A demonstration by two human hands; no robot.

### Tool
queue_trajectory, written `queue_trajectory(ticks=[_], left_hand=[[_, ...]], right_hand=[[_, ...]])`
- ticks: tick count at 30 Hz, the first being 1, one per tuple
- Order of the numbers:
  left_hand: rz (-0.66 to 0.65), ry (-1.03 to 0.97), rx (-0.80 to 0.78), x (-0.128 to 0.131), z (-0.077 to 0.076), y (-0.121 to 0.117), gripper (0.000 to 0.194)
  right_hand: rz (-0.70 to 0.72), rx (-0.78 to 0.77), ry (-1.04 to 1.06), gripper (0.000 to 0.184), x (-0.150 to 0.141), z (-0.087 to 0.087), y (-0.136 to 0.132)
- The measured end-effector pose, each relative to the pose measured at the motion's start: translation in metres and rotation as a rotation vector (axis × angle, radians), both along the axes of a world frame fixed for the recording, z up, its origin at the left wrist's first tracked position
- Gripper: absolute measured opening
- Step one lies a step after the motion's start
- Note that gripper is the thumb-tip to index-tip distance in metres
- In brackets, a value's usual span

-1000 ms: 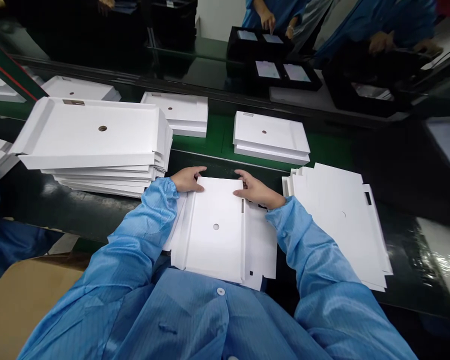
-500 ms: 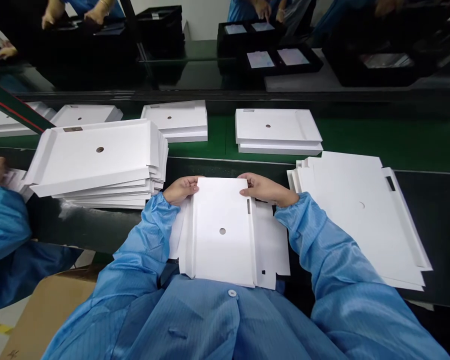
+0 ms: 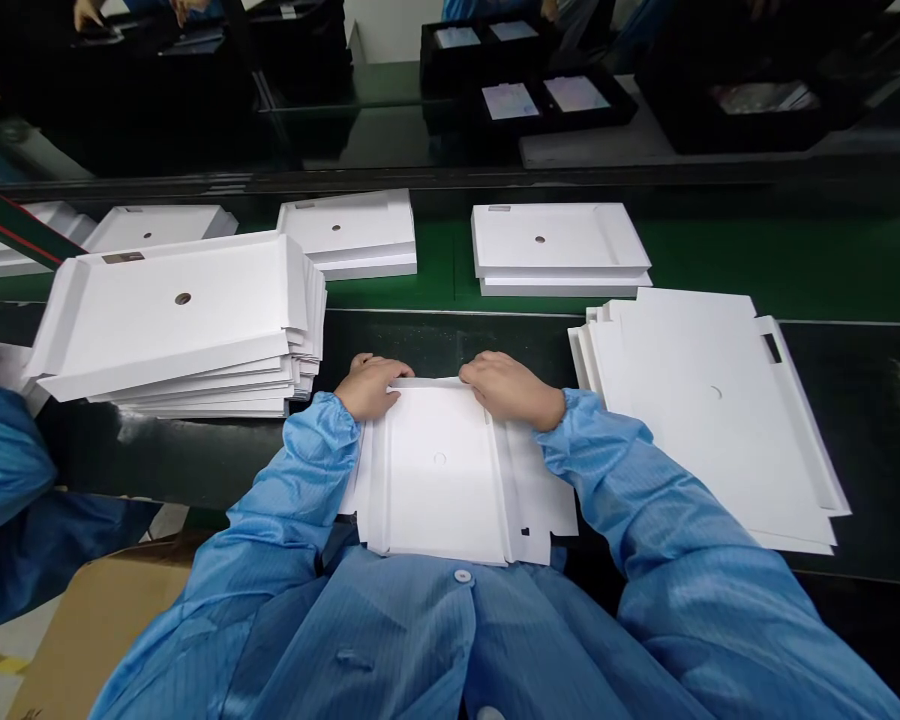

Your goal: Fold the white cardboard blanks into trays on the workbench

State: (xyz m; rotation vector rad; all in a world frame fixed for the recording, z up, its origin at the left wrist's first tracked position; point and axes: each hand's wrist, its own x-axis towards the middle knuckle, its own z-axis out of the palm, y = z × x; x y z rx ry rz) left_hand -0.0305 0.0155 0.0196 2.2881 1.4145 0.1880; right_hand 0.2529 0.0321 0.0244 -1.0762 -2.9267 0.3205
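A white die-cut cardboard sheet (image 3: 439, 480) with a small round hole lies on the dark table edge in front of me. My left hand (image 3: 370, 385) grips its far left corner with curled fingers. My right hand (image 3: 506, 385) presses down on the far right corner, fingers bent over the folded top flap. Both of my sleeves are blue. A stack of flat unfolded white sheets (image 3: 709, 410) lies just right of my right arm. A tall stack of folded white trays (image 3: 172, 325) sits to the left of my left hand.
Three low piles of folded white trays (image 3: 555, 245) rest on the green conveyor belt (image 3: 757, 265) beyond. Black trays with inserts (image 3: 540, 100) stand at the far side, where other people work. Another person's blue sleeve (image 3: 7, 470) is at the left. A brown carton (image 3: 90, 630) sits below.
The far flap of the sheet has been folded toward me. Both hands have closed over the far corners, moving slightly nearer. The view has tilted a little.
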Motion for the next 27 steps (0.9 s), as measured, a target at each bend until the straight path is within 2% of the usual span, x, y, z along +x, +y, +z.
queue_trajectory(ticks=[3,6,9,12,15,18,22,27], left_hand=[[-0.093,0.162,0.046,0.007,0.004,-0.008,0.035],[-0.172,0.288,0.063,0.014,0.011,-0.019,0.024],[-0.220,0.403,0.091,0.025,0.018,-0.028,0.035],[-0.223,0.483,0.083,0.036,0.021,-0.032,0.043],[-0.208,0.476,0.039,0.041,0.021,-0.031,0.045],[-0.170,0.421,0.009,0.037,0.017,-0.030,0.038],[-0.164,0.326,0.056,0.032,0.009,-0.031,0.036],[-0.187,0.269,0.097,0.040,-0.001,-0.032,0.032]], right_hand=[[0.068,0.052,-0.087,0.013,-0.004,0.006,-0.012],[0.075,0.050,-0.123,0.027,-0.004,0.007,-0.024],[0.089,0.059,-0.150,0.043,-0.005,0.002,-0.033],[0.090,0.080,-0.185,0.047,-0.009,-0.002,-0.038],[0.076,0.064,-0.172,0.044,-0.012,-0.006,-0.038],[0.037,0.029,-0.100,0.037,-0.013,-0.011,-0.037],[-0.020,0.029,-0.018,0.028,-0.014,-0.018,-0.038],[-0.021,0.023,-0.031,0.022,-0.019,-0.017,-0.036]])
